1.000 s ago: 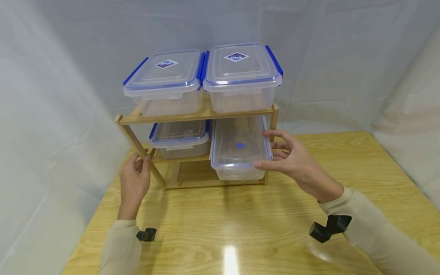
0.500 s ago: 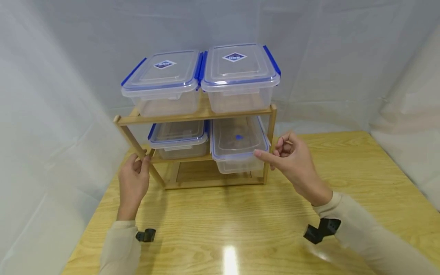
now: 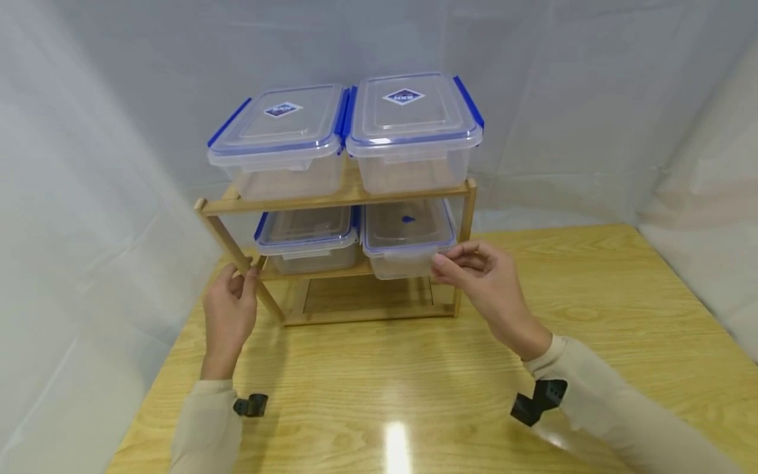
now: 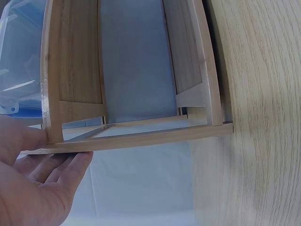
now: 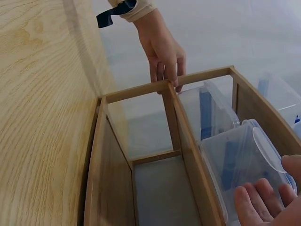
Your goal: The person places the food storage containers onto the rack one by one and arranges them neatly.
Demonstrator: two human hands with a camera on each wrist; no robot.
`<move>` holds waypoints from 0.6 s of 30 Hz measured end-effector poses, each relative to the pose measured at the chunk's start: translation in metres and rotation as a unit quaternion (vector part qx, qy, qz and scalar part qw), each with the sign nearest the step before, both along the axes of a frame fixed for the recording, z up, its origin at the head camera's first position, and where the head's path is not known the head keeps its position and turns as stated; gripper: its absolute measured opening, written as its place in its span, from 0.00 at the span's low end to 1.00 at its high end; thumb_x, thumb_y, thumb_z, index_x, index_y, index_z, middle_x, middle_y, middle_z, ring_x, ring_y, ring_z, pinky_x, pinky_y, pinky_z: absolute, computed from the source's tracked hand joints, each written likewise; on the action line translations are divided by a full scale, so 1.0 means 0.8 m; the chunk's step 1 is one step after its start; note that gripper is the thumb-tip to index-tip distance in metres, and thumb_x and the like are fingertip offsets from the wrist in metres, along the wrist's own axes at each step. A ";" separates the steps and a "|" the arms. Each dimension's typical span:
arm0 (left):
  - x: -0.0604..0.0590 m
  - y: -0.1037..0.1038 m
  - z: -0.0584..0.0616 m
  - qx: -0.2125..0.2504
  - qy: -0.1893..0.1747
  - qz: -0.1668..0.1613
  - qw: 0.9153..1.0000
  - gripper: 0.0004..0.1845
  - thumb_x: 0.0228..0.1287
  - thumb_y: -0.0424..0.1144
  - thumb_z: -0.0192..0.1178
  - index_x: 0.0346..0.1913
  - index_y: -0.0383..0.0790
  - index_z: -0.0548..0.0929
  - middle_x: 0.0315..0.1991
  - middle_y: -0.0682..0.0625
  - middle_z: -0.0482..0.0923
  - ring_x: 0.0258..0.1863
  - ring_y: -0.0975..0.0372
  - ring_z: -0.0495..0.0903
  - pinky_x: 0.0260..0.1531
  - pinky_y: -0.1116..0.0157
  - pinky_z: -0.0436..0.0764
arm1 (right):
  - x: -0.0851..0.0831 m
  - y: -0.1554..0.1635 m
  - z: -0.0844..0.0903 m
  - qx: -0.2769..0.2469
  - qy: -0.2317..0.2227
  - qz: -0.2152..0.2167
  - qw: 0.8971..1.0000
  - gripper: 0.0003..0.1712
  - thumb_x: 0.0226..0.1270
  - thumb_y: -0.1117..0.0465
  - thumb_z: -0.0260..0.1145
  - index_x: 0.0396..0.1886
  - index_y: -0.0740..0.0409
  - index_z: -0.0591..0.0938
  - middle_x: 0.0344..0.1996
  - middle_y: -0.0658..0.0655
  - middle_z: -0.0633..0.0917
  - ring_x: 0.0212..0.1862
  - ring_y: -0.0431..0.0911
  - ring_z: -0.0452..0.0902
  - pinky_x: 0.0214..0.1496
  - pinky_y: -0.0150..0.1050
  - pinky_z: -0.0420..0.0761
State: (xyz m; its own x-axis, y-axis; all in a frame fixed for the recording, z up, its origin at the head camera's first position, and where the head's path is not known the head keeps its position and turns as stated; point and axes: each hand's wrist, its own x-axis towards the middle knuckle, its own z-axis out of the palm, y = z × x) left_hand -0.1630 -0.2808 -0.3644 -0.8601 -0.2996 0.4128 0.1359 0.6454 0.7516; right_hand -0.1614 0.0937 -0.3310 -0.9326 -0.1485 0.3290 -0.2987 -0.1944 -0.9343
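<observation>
A two-tier wooden rack (image 3: pixel 331 201) stands on the table (image 3: pixel 414 368). Its lower shelf holds two clear containers with blue-trimmed lids. My right hand (image 3: pixel 474 270) presses its fingertips against the front of the lower right container (image 3: pixel 405 240), which sits mostly inside the shelf. The right wrist view shows that hand (image 5: pixel 268 202) with fingers stretched toward the container (image 5: pixel 240 160). At the rack's front left, my left hand (image 3: pixel 231 309) grips the slanted leg. The left wrist view has thumb and fingers (image 4: pixel 42 174) on either side of a rack bar (image 4: pixel 131 139).
Two more lidded clear containers (image 3: pixel 284 141) (image 3: pixel 411 131) sit side by side on the top shelf, and another (image 3: pixel 308 238) on the lower left. White fabric walls close in behind and on both sides. Bare wooden tabletop lies in front of the rack.
The lower right container has slid back into the lower shelf, pushed by my right hand, which followed it in. The left hand has stayed on the rack leg.
</observation>
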 end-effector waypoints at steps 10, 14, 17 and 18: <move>0.001 0.000 0.001 0.010 0.003 -0.003 1.000 0.19 0.73 0.41 0.49 0.59 0.34 0.74 0.48 0.35 0.80 0.48 0.48 0.81 0.46 0.57 0.81 | -0.001 -0.002 -0.005 0.060 0.005 0.035 0.998 0.17 0.67 0.61 0.64 0.50 0.66 0.76 0.50 0.65 0.80 0.49 0.53 0.80 0.52 0.43 0.81; 0.005 0.002 0.005 -0.014 -0.018 0.011 1.000 0.21 0.73 0.45 0.48 0.59 0.33 0.74 0.49 0.34 0.79 0.49 0.45 0.80 0.48 0.51 0.80 | 0.001 0.001 -0.006 0.078 -0.001 0.047 0.996 0.17 0.67 0.60 0.63 0.50 0.67 0.77 0.50 0.63 0.80 0.51 0.50 0.79 0.54 0.41 0.80; 0.016 0.001 0.006 -0.051 -0.045 0.046 0.997 0.26 0.72 0.52 0.47 0.60 0.34 0.75 0.48 0.36 0.81 0.48 0.45 0.81 0.48 0.48 0.80 | 0.007 0.007 -0.009 0.097 -0.004 0.047 0.994 0.15 0.67 0.58 0.64 0.47 0.64 0.78 0.46 0.61 0.82 0.47 0.50 0.80 0.50 0.41 0.82; 0.021 0.000 0.006 -0.063 -0.043 0.060 0.995 0.25 0.72 0.52 0.48 0.58 0.35 0.76 0.47 0.37 0.81 0.46 0.46 0.81 0.46 0.47 0.80 | 0.011 0.010 -0.010 0.101 -0.006 0.047 0.994 0.14 0.67 0.58 0.64 0.46 0.64 0.79 0.44 0.61 0.83 0.45 0.51 0.80 0.49 0.42 0.82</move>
State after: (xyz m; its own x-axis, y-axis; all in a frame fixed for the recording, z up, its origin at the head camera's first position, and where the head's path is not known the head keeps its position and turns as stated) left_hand -0.1464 -0.2804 -0.3597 -0.8548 -0.3528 0.3806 -0.0088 0.7432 0.6691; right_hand -0.1529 0.1020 -0.3387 -0.9155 -0.2965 0.2718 -0.2762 -0.0278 -0.9607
